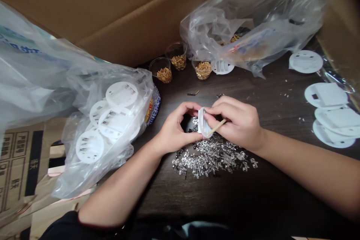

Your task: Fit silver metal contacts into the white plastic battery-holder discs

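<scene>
A white plastic disc (203, 123) is held tilted, nearly on edge, above the middle of the dark table. My left hand (178, 125) is closed on it, with the thumb at its lower edge and the fingers at its upper edge. At its right side my right hand (234, 120) pinches at the upper part of the disc, and a thin wooden stick (218, 126) lies between this hand's fingers with its tip at the disc's lower part. Whether the fingertips also hold a small metal part is unclear. Beneath both hands spreads a pile of small metal pieces (208, 159).
Three clear cups (164, 75) of brass pins stand behind. White discs lie at right (334, 118) and in a plastic bag (120, 120) at left. Another bag (261, 41) sits at the back, by a cardboard wall (132, 11). A small black piece (191, 94) lies behind my hands.
</scene>
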Tool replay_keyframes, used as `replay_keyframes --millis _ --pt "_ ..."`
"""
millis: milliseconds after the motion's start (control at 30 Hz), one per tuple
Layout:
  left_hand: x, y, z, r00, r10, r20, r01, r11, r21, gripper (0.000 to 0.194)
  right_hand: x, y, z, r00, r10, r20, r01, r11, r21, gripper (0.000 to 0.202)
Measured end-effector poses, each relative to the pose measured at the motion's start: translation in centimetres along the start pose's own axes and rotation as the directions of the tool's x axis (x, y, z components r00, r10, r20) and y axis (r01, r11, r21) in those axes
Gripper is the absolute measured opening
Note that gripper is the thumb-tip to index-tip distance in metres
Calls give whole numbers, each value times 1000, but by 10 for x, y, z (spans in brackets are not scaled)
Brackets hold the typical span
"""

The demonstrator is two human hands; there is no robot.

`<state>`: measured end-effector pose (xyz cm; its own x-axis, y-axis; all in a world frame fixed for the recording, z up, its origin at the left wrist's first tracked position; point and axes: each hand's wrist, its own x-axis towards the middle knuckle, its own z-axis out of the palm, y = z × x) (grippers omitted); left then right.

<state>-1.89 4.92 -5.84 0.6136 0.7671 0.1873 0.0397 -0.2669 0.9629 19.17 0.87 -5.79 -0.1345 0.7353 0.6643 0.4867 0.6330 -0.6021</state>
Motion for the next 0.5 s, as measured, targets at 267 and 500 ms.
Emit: replay_keyframes --millis 267,500 --pt "0 1 -1 1000 -5 3 5 1000 -6 63 4 -1 -2 1000 -2 25 1 999 50 11" --pt "-1 2 -2 1000 -22 17 22 1000 -11 62 2 -4 -5 998 9 63 -14 997 76 15"
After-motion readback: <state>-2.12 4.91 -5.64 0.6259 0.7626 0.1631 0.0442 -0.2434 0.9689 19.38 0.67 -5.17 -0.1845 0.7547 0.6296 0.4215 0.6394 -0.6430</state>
